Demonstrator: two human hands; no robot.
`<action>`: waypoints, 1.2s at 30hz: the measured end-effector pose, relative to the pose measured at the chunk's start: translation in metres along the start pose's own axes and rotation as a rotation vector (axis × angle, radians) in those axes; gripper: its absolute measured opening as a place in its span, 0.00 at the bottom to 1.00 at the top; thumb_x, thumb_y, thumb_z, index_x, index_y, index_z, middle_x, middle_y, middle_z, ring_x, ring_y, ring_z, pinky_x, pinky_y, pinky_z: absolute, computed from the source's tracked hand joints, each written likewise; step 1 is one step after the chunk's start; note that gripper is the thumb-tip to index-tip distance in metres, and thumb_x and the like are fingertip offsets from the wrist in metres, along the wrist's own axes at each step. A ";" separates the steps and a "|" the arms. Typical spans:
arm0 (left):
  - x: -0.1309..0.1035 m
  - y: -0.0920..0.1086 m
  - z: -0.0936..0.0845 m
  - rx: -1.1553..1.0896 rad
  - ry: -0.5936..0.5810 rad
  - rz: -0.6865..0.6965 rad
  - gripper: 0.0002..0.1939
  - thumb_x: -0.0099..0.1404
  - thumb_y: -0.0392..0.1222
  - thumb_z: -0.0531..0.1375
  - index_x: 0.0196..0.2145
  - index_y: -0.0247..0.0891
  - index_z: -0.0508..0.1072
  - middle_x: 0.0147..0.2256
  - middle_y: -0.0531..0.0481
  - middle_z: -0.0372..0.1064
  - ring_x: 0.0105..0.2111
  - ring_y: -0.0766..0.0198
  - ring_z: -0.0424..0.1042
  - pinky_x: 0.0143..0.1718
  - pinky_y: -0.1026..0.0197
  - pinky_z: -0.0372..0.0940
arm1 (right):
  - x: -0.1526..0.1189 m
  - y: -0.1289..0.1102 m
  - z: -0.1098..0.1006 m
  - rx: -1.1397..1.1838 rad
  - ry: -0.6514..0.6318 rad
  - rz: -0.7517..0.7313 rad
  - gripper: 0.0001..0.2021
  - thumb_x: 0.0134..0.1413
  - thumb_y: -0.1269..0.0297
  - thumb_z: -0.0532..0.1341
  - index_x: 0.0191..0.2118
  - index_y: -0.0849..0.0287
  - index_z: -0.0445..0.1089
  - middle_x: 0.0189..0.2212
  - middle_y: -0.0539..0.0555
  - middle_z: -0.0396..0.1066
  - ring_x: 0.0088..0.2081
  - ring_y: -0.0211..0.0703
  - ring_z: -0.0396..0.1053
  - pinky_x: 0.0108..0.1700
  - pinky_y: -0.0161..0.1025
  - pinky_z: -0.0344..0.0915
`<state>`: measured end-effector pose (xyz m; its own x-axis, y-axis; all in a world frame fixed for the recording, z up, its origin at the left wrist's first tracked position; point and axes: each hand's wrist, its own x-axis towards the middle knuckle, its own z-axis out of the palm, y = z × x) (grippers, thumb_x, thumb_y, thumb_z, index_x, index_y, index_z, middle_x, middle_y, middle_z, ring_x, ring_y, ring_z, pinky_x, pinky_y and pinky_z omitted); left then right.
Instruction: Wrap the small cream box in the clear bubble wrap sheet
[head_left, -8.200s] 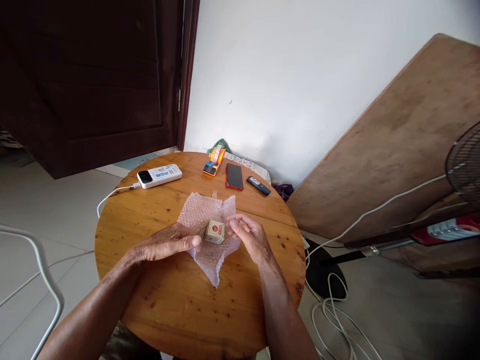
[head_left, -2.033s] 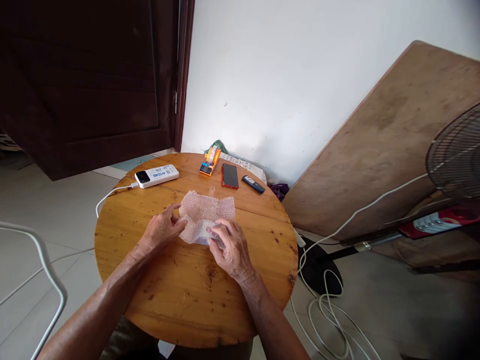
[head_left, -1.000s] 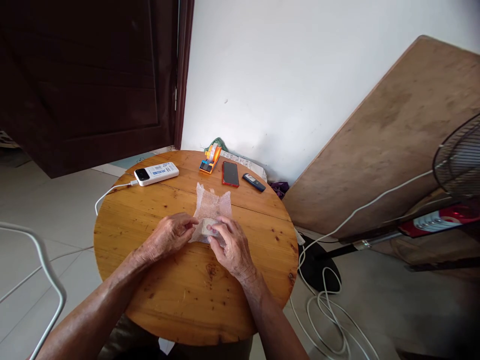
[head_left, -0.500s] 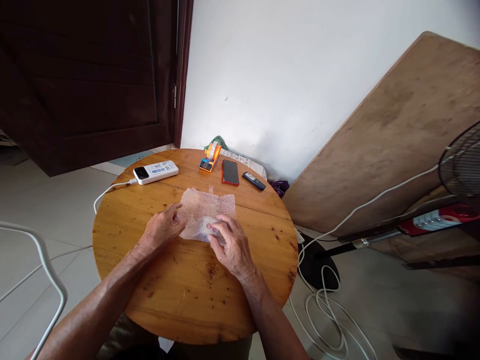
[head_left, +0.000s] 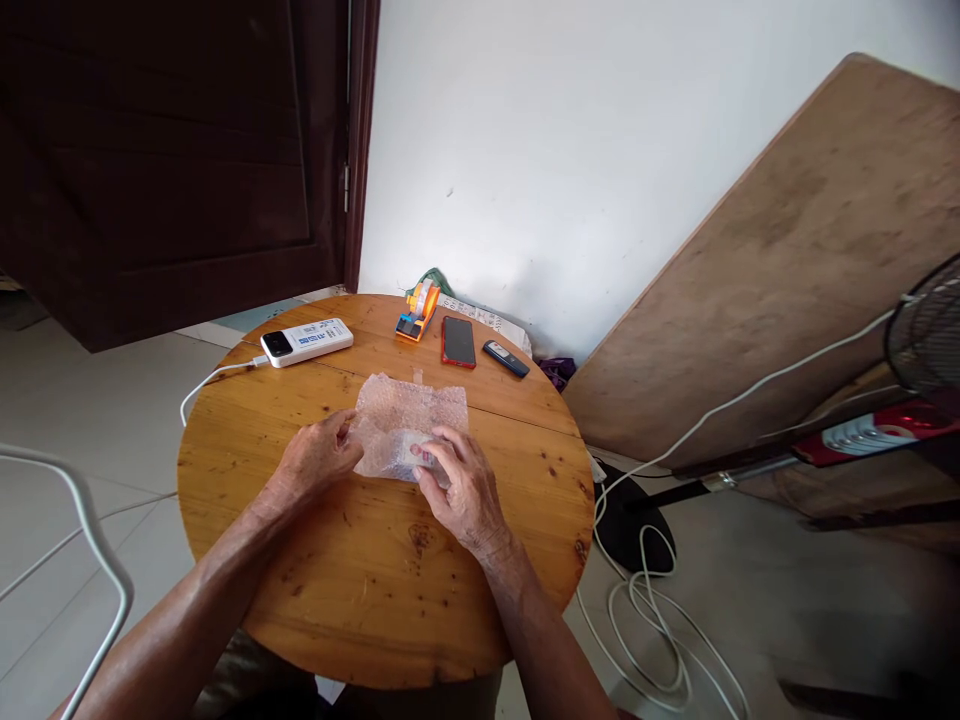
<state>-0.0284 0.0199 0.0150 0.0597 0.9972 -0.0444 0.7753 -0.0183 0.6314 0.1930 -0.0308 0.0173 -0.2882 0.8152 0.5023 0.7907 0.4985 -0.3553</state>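
Observation:
A sheet of clear, pinkish bubble wrap (head_left: 382, 405) lies on the round wooden table (head_left: 360, 580) in front of me. On its near part rests a small white, box-like item (head_left: 412, 452) with a little red print; its exact kind cannot be made out. My right hand (head_left: 466, 492) holds this item from the right, thumb and fingers around it and partly covering it. At the sheet's left edge, my left hand (head_left: 319, 457) has its fingers curled in and seems to pinch the bubble wrap there.
Behind the wrap lie an orange tape dispenser (head_left: 418, 310), a phone with red edges (head_left: 458, 342) and a small dark handheld device (head_left: 506, 358). A white power bank (head_left: 309, 342) with a cable sits at the left. A fan base (head_left: 637, 525) and coiled cable (head_left: 652, 590) are on the floor.
My left hand has drawn its fingers together and shifted slightly left at the wrap's edge. My right hand stays around the white item, whose red print now shows more.

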 end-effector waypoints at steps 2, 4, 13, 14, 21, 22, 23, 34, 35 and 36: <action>0.000 -0.001 0.001 0.004 -0.009 0.004 0.25 0.57 0.41 0.54 0.52 0.38 0.72 0.34 0.49 0.75 0.34 0.59 0.73 0.38 0.61 0.62 | 0.000 0.000 0.000 -0.002 -0.006 0.004 0.09 0.58 0.66 0.61 0.44 0.55 0.72 0.51 0.59 0.68 0.51 0.52 0.68 0.52 0.48 0.67; 0.001 -0.003 0.003 -0.009 -0.025 0.009 0.24 0.57 0.42 0.55 0.51 0.39 0.72 0.36 0.49 0.76 0.34 0.59 0.73 0.38 0.62 0.63 | 0.000 0.000 -0.001 -0.002 -0.012 0.005 0.08 0.58 0.66 0.60 0.44 0.56 0.72 0.51 0.59 0.68 0.51 0.52 0.68 0.53 0.48 0.67; 0.001 -0.007 0.007 0.124 -0.004 0.045 0.24 0.59 0.44 0.55 0.54 0.41 0.69 0.36 0.48 0.76 0.35 0.56 0.74 0.36 0.61 0.62 | 0.001 0.000 -0.001 0.007 -0.030 0.000 0.09 0.59 0.67 0.60 0.45 0.56 0.71 0.51 0.59 0.68 0.51 0.51 0.68 0.53 0.48 0.67; 0.000 -0.006 0.006 0.144 0.004 0.038 0.24 0.60 0.44 0.55 0.54 0.41 0.69 0.36 0.48 0.77 0.36 0.56 0.75 0.36 0.60 0.62 | 0.001 0.000 -0.001 0.006 -0.033 -0.001 0.09 0.59 0.67 0.60 0.45 0.55 0.71 0.51 0.59 0.69 0.51 0.51 0.68 0.53 0.48 0.67; -0.004 0.004 0.000 0.289 -0.027 -0.040 0.13 0.61 0.51 0.54 0.30 0.41 0.73 0.31 0.45 0.76 0.34 0.51 0.75 0.29 0.60 0.56 | 0.000 0.000 -0.001 0.022 -0.030 0.007 0.09 0.57 0.68 0.60 0.45 0.55 0.70 0.51 0.58 0.68 0.51 0.51 0.68 0.53 0.48 0.67; -0.004 0.005 -0.001 0.297 -0.044 -0.042 0.14 0.61 0.51 0.53 0.27 0.42 0.71 0.30 0.45 0.76 0.33 0.52 0.74 0.28 0.60 0.54 | 0.000 0.000 0.000 0.023 -0.031 0.005 0.09 0.58 0.68 0.60 0.45 0.55 0.70 0.51 0.59 0.68 0.51 0.51 0.68 0.53 0.48 0.67; -0.004 0.005 -0.001 0.298 -0.058 -0.040 0.14 0.61 0.51 0.53 0.26 0.42 0.70 0.29 0.46 0.75 0.32 0.52 0.74 0.28 0.60 0.52 | 0.000 0.001 0.000 0.022 -0.030 0.002 0.09 0.58 0.68 0.60 0.45 0.55 0.70 0.51 0.59 0.68 0.51 0.51 0.68 0.53 0.48 0.67; -0.002 0.000 0.001 -0.117 0.004 0.111 0.15 0.59 0.55 0.54 0.27 0.40 0.67 0.23 0.55 0.63 0.24 0.65 0.62 0.27 0.64 0.54 | 0.000 0.000 0.000 0.014 -0.014 -0.009 0.09 0.58 0.68 0.60 0.45 0.55 0.70 0.51 0.59 0.69 0.51 0.51 0.67 0.53 0.48 0.67; -0.002 0.000 0.001 -0.106 -0.011 0.102 0.16 0.58 0.56 0.55 0.27 0.40 0.67 0.23 0.55 0.64 0.24 0.65 0.62 0.27 0.64 0.54 | 0.000 0.000 0.000 0.012 -0.014 -0.010 0.09 0.58 0.68 0.60 0.44 0.55 0.70 0.51 0.59 0.68 0.51 0.51 0.67 0.53 0.48 0.67; -0.002 0.001 0.000 -0.081 -0.031 0.095 0.17 0.57 0.57 0.55 0.27 0.40 0.68 0.23 0.55 0.63 0.24 0.65 0.62 0.27 0.64 0.53 | 0.000 0.000 0.000 0.010 -0.014 -0.010 0.09 0.58 0.68 0.61 0.44 0.55 0.70 0.51 0.59 0.68 0.52 0.52 0.67 0.53 0.48 0.67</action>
<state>-0.0279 0.0179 0.0152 0.1509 0.9885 -0.0049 0.7121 -0.1053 0.6941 0.1929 -0.0306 0.0178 -0.3035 0.8144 0.4946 0.7827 0.5091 -0.3581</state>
